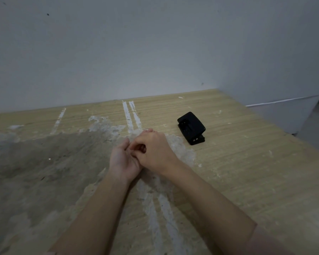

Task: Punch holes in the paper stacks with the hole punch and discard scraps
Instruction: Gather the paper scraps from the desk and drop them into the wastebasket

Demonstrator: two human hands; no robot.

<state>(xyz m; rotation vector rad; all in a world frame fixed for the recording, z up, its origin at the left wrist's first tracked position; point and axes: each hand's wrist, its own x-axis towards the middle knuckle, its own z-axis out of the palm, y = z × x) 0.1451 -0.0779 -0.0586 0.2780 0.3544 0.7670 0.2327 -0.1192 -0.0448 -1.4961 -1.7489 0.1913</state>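
Black hole punch [191, 128]; tan wood-grain table [247, 172], white-streaked; grey wall [136, 52].

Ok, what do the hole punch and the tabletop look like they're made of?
Hole punch: matte black all over, likely painted metal or plastic; the dim light leaves it open. Two small bright dots at its near end may be rivets. Table: pale wood-grain surface, probably laminate or veneer, with fine parallel streaks, scuffed and smeared with white streaks and grey patches.

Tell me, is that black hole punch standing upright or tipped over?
Upright: the black hole punch sits base-down on the wooden table, lever on top.
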